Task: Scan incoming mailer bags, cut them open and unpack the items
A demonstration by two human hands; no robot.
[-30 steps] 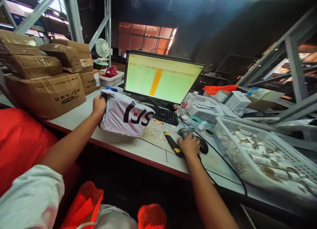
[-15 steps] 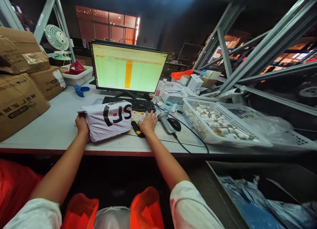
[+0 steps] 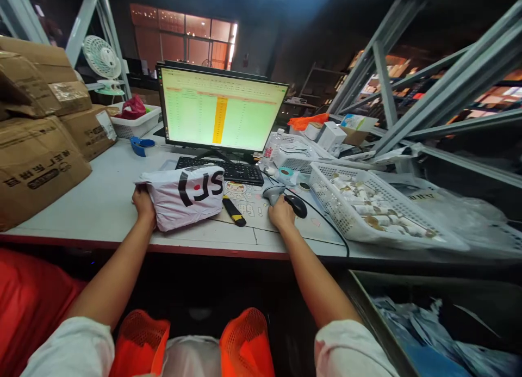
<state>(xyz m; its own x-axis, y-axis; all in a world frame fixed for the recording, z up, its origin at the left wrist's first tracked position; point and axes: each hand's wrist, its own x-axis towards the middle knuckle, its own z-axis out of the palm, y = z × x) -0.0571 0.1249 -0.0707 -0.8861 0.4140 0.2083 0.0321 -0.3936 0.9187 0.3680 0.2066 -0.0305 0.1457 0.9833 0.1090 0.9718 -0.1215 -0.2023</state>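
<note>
My left hand (image 3: pixel 144 205) grips the left end of a white plastic mailer parcel (image 3: pixel 183 197) with black lettering and a red dot. The parcel rests on the desk before the keyboard (image 3: pixel 240 173). My right hand (image 3: pixel 282 214) is closed around the handle of a grey barcode scanner (image 3: pixel 273 191), whose head points away from me. Just right of that hand lies a black mouse (image 3: pixel 297 205). A black and yellow utility knife (image 3: pixel 234 211) lies on the desk mat between the parcel and my right hand.
A lit monitor (image 3: pixel 220 110) stands behind the keyboard. Cardboard boxes (image 3: pixel 36 170) are stacked at the left. A white basket of small bottles (image 3: pixel 375 224) is at the right. Below the desk on the right, an open bin (image 3: pixel 367 290) holds crumpled sheets. A blue tape dispenser (image 3: pixel 142 146) sits at the back left.
My right hand has moved right from the mat beside the utility knife onto the scanner and closed around its handle. My left hand keeps hold of the parcel. The view has shifted slightly.
</note>
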